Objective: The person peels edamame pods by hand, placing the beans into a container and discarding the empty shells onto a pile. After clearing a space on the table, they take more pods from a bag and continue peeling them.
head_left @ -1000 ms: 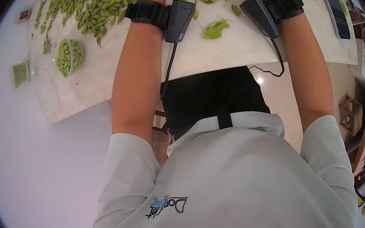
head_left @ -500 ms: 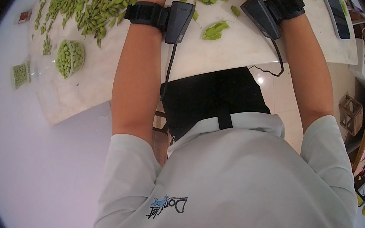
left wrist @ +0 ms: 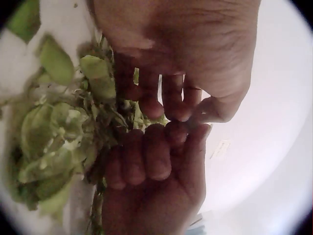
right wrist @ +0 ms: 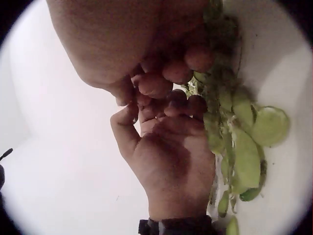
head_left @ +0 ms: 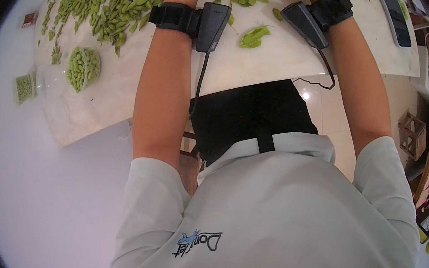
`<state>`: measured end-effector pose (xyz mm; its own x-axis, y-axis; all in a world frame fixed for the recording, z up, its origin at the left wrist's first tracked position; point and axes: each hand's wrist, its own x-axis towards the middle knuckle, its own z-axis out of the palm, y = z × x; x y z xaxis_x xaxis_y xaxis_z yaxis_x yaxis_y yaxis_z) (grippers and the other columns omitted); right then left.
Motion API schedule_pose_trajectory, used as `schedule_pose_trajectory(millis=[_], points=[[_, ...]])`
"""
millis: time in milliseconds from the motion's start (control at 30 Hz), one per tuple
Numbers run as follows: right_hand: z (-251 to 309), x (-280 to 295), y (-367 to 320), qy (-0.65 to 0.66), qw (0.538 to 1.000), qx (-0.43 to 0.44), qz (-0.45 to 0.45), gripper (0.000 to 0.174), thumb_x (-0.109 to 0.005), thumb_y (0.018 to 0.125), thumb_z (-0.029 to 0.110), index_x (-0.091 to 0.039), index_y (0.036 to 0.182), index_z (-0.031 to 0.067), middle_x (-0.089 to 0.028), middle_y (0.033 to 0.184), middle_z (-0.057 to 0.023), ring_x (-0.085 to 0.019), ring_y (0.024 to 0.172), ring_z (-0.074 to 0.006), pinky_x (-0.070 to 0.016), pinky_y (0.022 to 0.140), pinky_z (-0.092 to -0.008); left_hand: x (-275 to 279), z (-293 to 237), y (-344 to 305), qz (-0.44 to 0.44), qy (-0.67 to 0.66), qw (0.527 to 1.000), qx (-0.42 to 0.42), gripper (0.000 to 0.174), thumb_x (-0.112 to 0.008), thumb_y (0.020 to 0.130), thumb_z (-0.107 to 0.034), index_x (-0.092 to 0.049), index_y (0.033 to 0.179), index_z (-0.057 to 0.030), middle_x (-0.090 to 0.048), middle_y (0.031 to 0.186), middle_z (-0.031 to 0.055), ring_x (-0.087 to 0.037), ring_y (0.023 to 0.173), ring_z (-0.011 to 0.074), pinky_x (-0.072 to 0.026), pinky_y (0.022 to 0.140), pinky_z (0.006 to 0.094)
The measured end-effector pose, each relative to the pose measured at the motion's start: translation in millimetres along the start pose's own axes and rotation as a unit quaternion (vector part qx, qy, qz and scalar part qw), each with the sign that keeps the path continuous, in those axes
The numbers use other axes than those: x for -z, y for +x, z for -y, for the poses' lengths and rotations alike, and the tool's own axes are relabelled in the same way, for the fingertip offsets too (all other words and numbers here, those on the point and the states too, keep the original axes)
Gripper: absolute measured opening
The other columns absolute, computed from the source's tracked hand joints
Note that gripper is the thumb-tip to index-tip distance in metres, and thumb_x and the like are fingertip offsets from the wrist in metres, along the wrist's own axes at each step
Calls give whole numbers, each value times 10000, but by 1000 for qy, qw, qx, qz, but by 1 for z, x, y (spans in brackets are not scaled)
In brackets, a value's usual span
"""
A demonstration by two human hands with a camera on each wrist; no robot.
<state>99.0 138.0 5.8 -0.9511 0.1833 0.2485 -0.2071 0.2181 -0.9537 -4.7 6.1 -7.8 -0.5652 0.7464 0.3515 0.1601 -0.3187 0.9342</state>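
Both hands meet at the fingertips over the table. In the left wrist view my left hand [left wrist: 181, 44] comes from above with bent fingers, its thumb and forefinger against those of my right hand [left wrist: 151, 191], whose fingers are curled. The right wrist view shows the same meeting from the other side, with the left hand [right wrist: 171, 156] below and the right hand [right wrist: 127, 44] above. I cannot tell what lies between the fingertips. Beside the hands is a heap of opened green soybean pods [left wrist: 49, 147]. At the head view's top edge the hands are partly cut off.
A large pile of soybean pods [head_left: 113, 0] covers the table's left side. Nearer stands a clear container of shelled beans [head_left: 83, 68]; another bean pack [head_left: 25, 88] lies farther left. An opened pod [head_left: 255, 37] rests between the forearms. A phone [head_left: 397, 20] lies at right.
Both forearms have shifted only slightly in the head view. The pods and containers lie as before.
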Motion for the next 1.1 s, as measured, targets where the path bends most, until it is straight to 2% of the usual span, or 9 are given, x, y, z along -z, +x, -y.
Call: schedule_pose_trajectory(millis=[67, 167, 267, 367, 567, 600, 867, 967, 1100], points=[[8, -1, -3, -8, 1000, -16, -18, 410, -474, 998, 332, -598, 746, 33, -450, 543, 32, -385, 453, -59, -327, 426, -231, -1, -3, 0, 2, 15, 1000, 8, 148, -523, 919, -193, -530, 832, -73, -487, 709, -9, -438, 624, 89, -403, 606, 263], [2, -1, 0, 4, 999, 0, -35, 429, -475, 997, 342, -572, 709, 39, -431, 529, 28, -369, 447, -64, -317, 425, -241, -18, -13, -2, -59, 9, 998, -4, 135, -565, 897, -181, -562, 932, -50, -515, 751, -6, -465, 648, 88, -420, 624, 261], [-2, 4, 1, 1, 999, 7, -37, 446, -473, 996, 345, -517, 660, 54, -410, 519, 27, -354, 445, -69, -306, 429, -247, -9, -9, 0, -54, 69, 995, -52, 197, -601, 871, -147, -571, 1032, -37, -544, 796, -1, -493, 682, 86, -435, 651, 252], [-4, 7, 0, -6, 999, 19, -40, 454, -470, 996, 338, -462, 628, 72, -386, 515, 33, -340, 449, -68, -295, 433, -248, -4, -1, 3, -30, 119, 990, -71, 202, -625, 872, -142, -591, 1042, -38, -575, 828, 8, -527, 728, 88, -442, 669, 244], [3, 4, 0, -56, 993, 10, -102, 451, -463, 999, 317, -441, 623, 69, -361, 522, 47, -312, 470, -63, -267, 440, -257, -6, 0, 5, -60, 117, 986, -105, 211, -671, 888, -205, -672, 996, -24, -636, 892, 29, -569, 769, 99, -456, 663, 258], [4, 3, 0, -59, 992, 10, -109, 452, -463, 999, 317, -440, 624, 66, -359, 523, 48, -308, 474, -63, -263, 442, -259, -6, 0, 5, -60, 124, 987, -89, 214, -675, 886, -211, -679, 988, -23, -638, 880, 27, -566, 758, 98, -456, 661, 258], [2, 5, 0, -35, 995, 71, -58, 442, -450, 1007, 318, -432, 642, 69, -363, 531, 44, -293, 482, -62, -262, 452, -249, -12, -13, 0, -71, 136, 988, 4, 262, -697, 874, -272, -695, 970, -28, -634, 799, 8, -527, 686, 78, -434, 623, 246], [0, 7, 0, -28, 996, 77, -45, 440, -439, 1011, 317, -439, 645, 71, -369, 527, 41, -296, 479, -60, -262, 451, -245, -12, -11, -1, -52, 79, 996, 2, 242, -697, 875, -263, -695, 953, -34, -626, 780, 3, -512, 665, 78, -419, 609, 244], [2, 7, -1, -10, 997, 68, -35, 438, -441, 1010, 310, -462, 647, 65, -380, 511, 38, -314, 457, -60, -271, 438, -243, -12, -10, 0, -45, 49, 998, -10, 248, -625, 921, -289, -667, 887, -48, -577, 724, -13, -484, 639, 81, -401, 600, 248]])
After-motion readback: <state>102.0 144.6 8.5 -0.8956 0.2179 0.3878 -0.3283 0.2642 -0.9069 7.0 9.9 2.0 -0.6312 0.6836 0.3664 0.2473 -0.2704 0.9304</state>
